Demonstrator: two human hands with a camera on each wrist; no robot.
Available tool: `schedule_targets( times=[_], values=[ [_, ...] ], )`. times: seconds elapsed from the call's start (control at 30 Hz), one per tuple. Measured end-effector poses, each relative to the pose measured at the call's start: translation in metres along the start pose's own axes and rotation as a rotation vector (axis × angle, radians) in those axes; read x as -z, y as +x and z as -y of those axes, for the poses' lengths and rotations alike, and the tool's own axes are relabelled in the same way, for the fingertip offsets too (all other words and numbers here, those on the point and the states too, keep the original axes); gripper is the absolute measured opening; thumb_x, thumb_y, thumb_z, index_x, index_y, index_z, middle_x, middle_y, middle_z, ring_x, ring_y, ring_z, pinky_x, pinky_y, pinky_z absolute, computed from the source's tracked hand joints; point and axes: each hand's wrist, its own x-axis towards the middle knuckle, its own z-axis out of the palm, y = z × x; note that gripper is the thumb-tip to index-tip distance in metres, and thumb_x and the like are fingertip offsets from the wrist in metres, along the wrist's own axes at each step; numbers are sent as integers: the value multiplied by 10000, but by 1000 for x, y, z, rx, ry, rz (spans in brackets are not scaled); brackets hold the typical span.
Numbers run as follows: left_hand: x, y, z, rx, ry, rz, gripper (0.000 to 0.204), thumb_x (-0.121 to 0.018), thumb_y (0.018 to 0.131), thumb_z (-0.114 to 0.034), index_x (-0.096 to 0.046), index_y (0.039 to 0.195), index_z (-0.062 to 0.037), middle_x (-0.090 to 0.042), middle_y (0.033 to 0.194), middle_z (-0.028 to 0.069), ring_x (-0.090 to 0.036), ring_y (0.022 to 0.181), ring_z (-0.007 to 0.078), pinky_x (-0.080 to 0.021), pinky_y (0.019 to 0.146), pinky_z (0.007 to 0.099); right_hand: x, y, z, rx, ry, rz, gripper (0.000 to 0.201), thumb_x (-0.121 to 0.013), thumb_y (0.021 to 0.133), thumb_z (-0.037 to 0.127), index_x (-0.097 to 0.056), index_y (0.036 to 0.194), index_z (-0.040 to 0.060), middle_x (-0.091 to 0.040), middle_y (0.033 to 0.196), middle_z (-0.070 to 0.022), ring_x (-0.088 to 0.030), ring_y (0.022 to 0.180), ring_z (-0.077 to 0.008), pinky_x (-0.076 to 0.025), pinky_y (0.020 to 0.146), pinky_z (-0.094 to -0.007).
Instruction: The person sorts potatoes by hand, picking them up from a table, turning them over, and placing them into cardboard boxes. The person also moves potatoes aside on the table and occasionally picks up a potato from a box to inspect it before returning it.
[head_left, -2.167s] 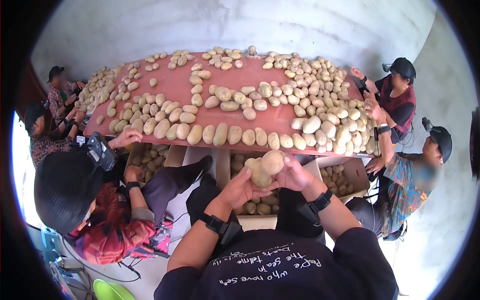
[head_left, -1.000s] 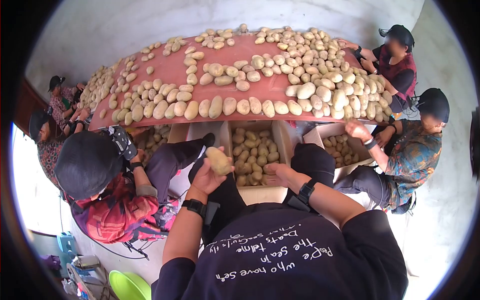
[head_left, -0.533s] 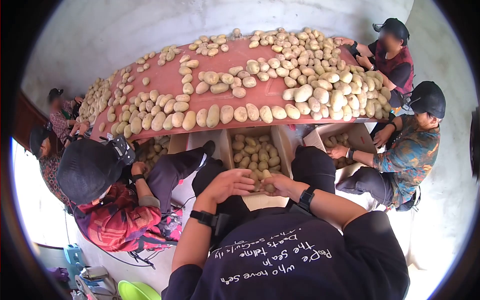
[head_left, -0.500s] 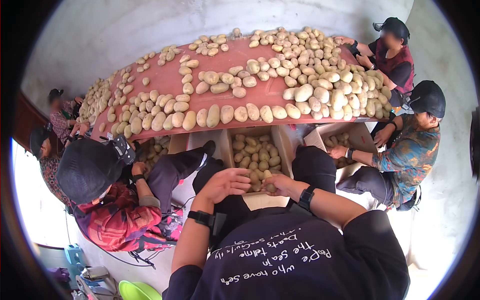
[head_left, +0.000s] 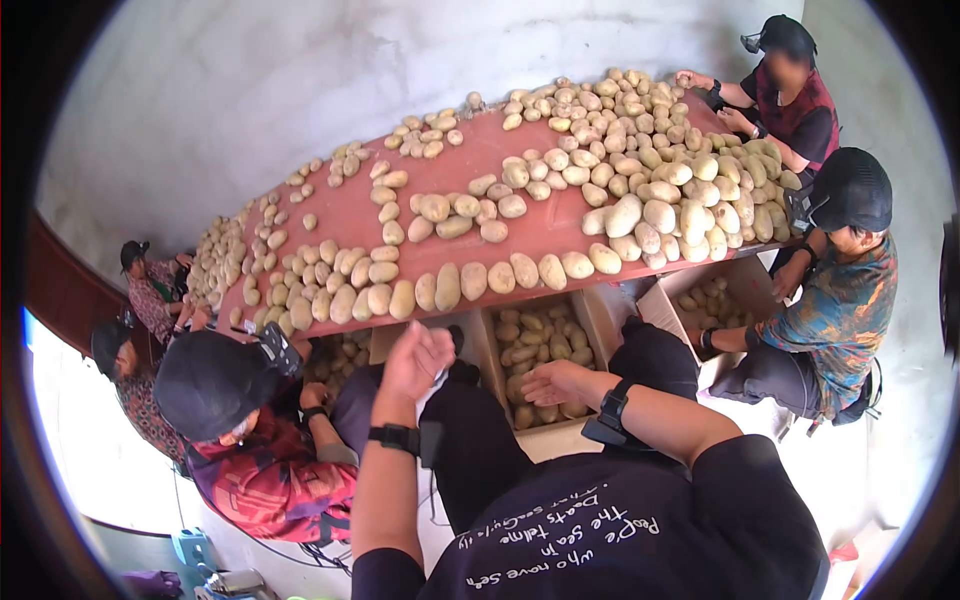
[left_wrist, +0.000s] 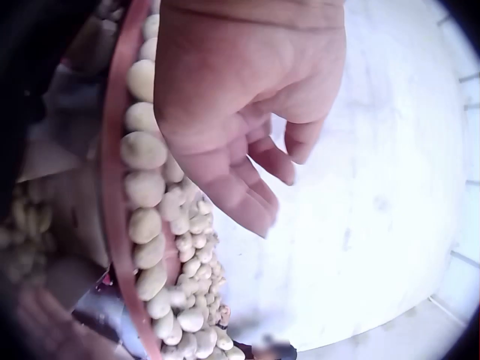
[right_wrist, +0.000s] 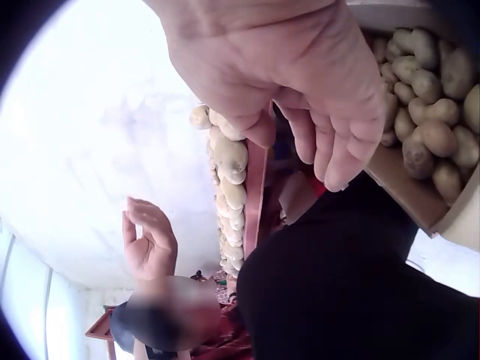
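My left hand [head_left: 418, 360] is raised near the front edge of the red table [head_left: 440, 178], with fingers loosely bent and nothing in them. In the left wrist view a front row of potatoes [left_wrist: 144, 151] lies behind that hand, along the table's rim. Lower down, my right hand [head_left: 560, 383] hovers over the near part of a cardboard box [head_left: 492, 362] full of potatoes [head_left: 537, 343]. Its fingers are relaxed and hold nothing, as the right wrist view shows, where the box's potatoes [right_wrist: 439, 139] lie beside the hand.
A large potato pile [head_left: 690, 190] covers the table's right end. To my left sits a person in a red patterned shirt [head_left: 270, 480]; on my right, another in a patterned shirt [head_left: 845, 310] reaches toward a second box [head_left: 750, 290]. My knees flank the middle box.
Both hands held potatoes together at first. Then the left held one, and later the right had one low at the box. Now both are empty, and the left has risen toward the table.
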Motion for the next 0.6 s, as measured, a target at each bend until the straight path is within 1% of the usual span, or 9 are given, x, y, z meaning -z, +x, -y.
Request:
schedule_targets(
  times=[0.07, 0.17, 0.23, 0.3, 0.37, 0.4, 0.43, 0.53, 0.6],
  values=[
    [-8, 43, -42, -37, 152, -283, 219, -565, 988, -270, -594, 977, -54, -670, 999, 125, -687, 873, 255, -592, 786, 380, -3, 8, 7, 7, 65, 45, 374, -473, 1000, 246, -518, 1292, 17, -634, 1186, -130, -634, 1067, -258, -524, 915, -374],
    [-19, 103, -86, -109, 528, -231, 233, -610, 950, -170, -583, 1144, -43, -648, 1071, 93, -648, 983, 219, -557, 893, 381, 5, 31, 8, 30, 145, 84, 399, -510, 983, 294, -549, 1272, 22, -627, 1177, -124, -636, 1027, -241, -530, 877, -351],
    [-32, 140, -96, -48, 735, -258, 312, -626, 928, -127, -552, 1216, -31, -613, 1155, 105, -624, 1033, 215, -547, 907, 385, 17, 41, 1, 2, 161, 1, 369, -523, 975, 290, -576, 1232, 32, -646, 1114, -109, -656, 957, -224, -547, 818, -332],
    [-36, 180, -95, 31, 895, -262, 496, -672, 883, -109, -493, 1338, -24, -536, 1307, 133, -570, 1141, 229, -537, 906, 383, 20, 54, -4, 3, 140, -69, 341, -537, 965, 282, -598, 1197, 40, -661, 1065, -96, -670, 899, -207, -558, 769, -314],
    [-31, 218, -83, -20, 1112, -255, 574, -715, 836, -131, -484, 1351, -24, -543, 1314, 132, -580, 1135, 237, -529, 892, 368, 19, 55, -3, 30, 68, -137, 314, -552, 954, 270, -614, 1165, 46, -670, 1029, -86, -678, 854, -188, -563, 730, -297],
    [-25, 239, -76, -51, 1215, -249, 614, -736, 813, -142, -480, 1357, -24, -546, 1318, 132, -586, 1133, 240, -525, 885, 361, 17, 52, 3, 55, 81, -76, 311, -554, 952, 265, -612, 1165, 46, -669, 1032, -85, -677, 863, -185, -561, 736, -295],
    [-17, 261, -73, -97, 1519, -188, 734, -764, 748, -149, -446, 1396, -15, -528, 1356, 172, -539, 1222, 295, -490, 961, 405, 12, 48, 10, 77, 91, -16, 308, -556, 950, 260, -611, 1165, 46, -667, 1034, -85, -675, 872, -182, -559, 741, -294],
    [-11, 303, -54, -287, 1953, -76, 753, -772, 707, -146, -463, 1382, -19, -521, 1354, 202, -480, 1284, 332, -411, 1059, 438, 8, 45, 20, 118, 89, 71, 305, -555, 954, 264, -609, 1158, 44, -653, 1047, -83, -662, 919, -177, -546, 774, -287],
    [-15, 320, -40, -259, 2070, -106, 699, -748, 722, -127, -483, 1362, -26, -518, 1353, 205, -448, 1301, 350, -365, 1098, 434, 8, 43, 22, 135, 85, 88, 308, -549, 960, 269, -608, 1160, 43, -647, 1056, -84, -655, 938, -178, -539, 788, -286]
  ],
)
